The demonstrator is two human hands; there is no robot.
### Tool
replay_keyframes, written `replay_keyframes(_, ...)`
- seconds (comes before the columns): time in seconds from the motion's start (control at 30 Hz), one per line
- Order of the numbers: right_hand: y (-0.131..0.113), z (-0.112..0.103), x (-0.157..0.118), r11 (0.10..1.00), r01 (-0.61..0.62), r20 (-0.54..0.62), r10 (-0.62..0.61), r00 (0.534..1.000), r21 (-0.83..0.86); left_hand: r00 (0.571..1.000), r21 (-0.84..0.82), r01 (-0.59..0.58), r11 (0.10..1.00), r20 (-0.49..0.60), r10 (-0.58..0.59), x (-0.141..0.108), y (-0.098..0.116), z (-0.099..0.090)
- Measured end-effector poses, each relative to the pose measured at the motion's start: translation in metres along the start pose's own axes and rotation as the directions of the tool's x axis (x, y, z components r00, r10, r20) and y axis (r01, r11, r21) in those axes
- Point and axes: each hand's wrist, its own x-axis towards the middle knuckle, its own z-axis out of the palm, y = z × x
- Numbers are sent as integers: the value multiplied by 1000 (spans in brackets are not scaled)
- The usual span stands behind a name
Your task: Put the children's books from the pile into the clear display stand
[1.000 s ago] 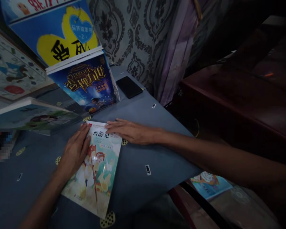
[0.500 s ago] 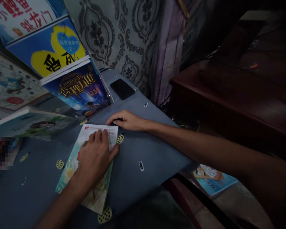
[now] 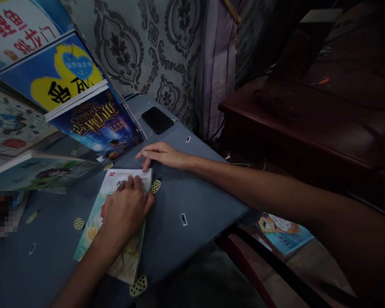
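Observation:
A closed paperback book [image 3: 94, 222] with a pale green and white cover lies on the grey-blue tablecloth. My left hand [image 3: 126, 209] rests palm down on its cover, fingers laid forward and thumb by the right edge. Just beyond the book's top edge is my right hand [image 3: 162, 155], open, its fingers apart, one fingertip at the top right corner. Part of the cover is hidden beneath the left hand and forearm.
A dark blue book [image 3: 99, 122] stands propped behind, with a yellow-and-blue book [image 3: 73, 68] above it. Another book [image 3: 57, 169] stands at the left. A black phone [image 3: 157, 119] lies near the curtain [image 3: 147, 42]. A dark red wooden cabinet [image 3: 253, 107] stands right.
The right hand's fingers have spread, and a fingertip has come down to the book's top corner. The left hand has shifted slightly down the cover, baring more title. The view has shifted a little.

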Motion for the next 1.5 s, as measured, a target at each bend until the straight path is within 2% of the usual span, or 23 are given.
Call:
replay_keyframes(0.33, -4, -1, -3, 999, 4, -15, -4, 1000, -51, 1000, -9, 15, 1000, 26, -15, 0, 0, -6)
replay_keyframes(0.6, -1, -1, -1, 998, 17, -12, -18, 1000, -69, 999, -16, 8, 1000, -40, -9, -2, -2, -1)
replay_keyframes(0.73, 0, -2, -2, 975, 60, 26, -55, 998, -212, 999, -10, 1, 1000, -42, -1, -2, 0, 1)
replay_keyframes(0.83, -4, -1, -8, 891, 129, 75, -107, 991, -436, 1000, -11, 7, 1000, -31, -7, -2, 2, 2)
replay_keyframes(0.93, -10, 4, -15, 758, 204, 108, -176, 979, -619, 999, -46, -8, 999, -37, 6, -5, -6, 7)
replay_keyframes(1.0, -15, 10, -20, 654, 238, 118, -222, 968, -718, 996, -99, -69, 993, -61, 63, -11, -19, 15)
replay_keyframes(1.07, -19, 17, -25, 559, 241, 124, -240, 963, -793, 979, -179, -195, 964, -98, 180, -22, -39, 25)
replay_keyframes(1.13, -24, 24, -30, 495, 213, 122, -210, 970, -842, 938, -270, -345, 899, -118, 324, -37, -60, 35)
replay_keyframes(1.23, -29, 33, -36, 426, 164, 112, -144, 983, -890, 884, -357, -454, 816, -70, 461, -63, -87, 49)
replay_keyframes(1.37, -31, 41, -42, 342, 147, 109, -128, 986, -928, 867, -331, -475, 815, -20, 497, -90, -100, 60)
replay_keyframes(1.5, -27, 43, -40, 306, 123, 98, -95, 991, -944, 861, -263, -502, 824, -65, 504, -100, -96, 64)
